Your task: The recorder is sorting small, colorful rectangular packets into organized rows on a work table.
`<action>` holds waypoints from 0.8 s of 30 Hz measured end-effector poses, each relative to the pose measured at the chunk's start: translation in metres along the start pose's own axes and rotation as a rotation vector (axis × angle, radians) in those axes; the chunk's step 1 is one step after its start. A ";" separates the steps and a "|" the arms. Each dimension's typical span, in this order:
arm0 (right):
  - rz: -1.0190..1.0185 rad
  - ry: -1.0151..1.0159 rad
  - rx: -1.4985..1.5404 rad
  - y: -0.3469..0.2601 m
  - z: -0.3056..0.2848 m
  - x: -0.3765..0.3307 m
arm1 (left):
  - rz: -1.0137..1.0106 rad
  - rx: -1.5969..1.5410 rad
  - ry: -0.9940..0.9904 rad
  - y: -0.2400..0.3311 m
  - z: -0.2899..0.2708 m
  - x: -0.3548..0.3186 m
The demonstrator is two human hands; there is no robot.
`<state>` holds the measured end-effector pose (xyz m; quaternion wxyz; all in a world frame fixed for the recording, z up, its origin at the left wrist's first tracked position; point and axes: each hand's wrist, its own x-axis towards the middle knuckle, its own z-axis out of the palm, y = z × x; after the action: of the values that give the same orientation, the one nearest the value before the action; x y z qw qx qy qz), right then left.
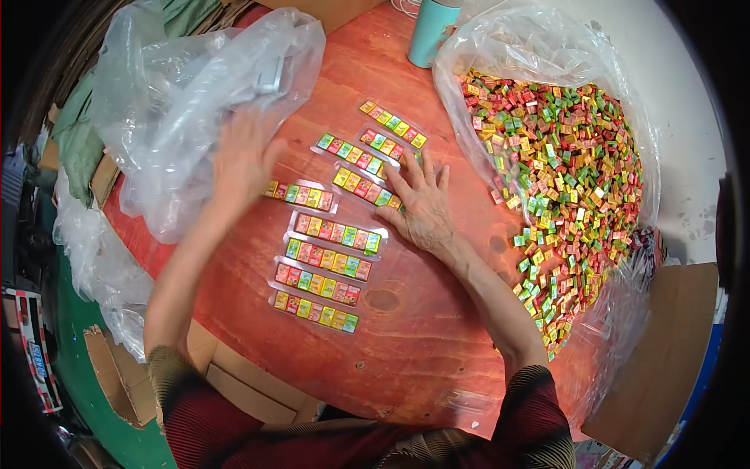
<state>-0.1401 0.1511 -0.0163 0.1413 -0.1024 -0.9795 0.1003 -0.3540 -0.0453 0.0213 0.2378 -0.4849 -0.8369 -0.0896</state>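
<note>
Right hand [423, 202]: open, fingers spread, palm down, over the right ends of two strips. Left hand [245, 156]: blurred, near the left end of another strip, partly hiding it; whether it grips anything cannot be told. Strips of small coloured boxes [334, 234]: nine, in clear trays, laid roughly in a slanting column mid-table, between and below the hands. Table [422, 328]: red, worn. Loose boxes [582, 180]: one large heap, right, in and spilling from a clear plastic bag [539, 59]. Crumpled plastic sheeting [187, 102]: left, crowding the left hand. Turquoise tumbler [431, 35]: far edge, beside the bag. Cardboard [664, 352]: right edge.
</note>
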 end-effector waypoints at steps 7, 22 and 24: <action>-0.010 -0.059 0.007 0.006 0.005 0.024 | -0.033 -0.265 -0.389 0.046 -0.007 -0.060; -0.129 0.198 0.021 0.014 0.030 0.074 | 0.127 -0.303 -0.581 0.111 -0.045 -0.097; -0.165 0.275 0.047 0.019 0.042 0.087 | 0.092 -0.214 -0.570 0.104 -0.035 -0.086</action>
<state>-0.2311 0.1821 -0.0381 0.2842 -0.0310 -0.9534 0.0963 -0.2186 -0.0718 0.0015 -0.0550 -0.5499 -0.8330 -0.0267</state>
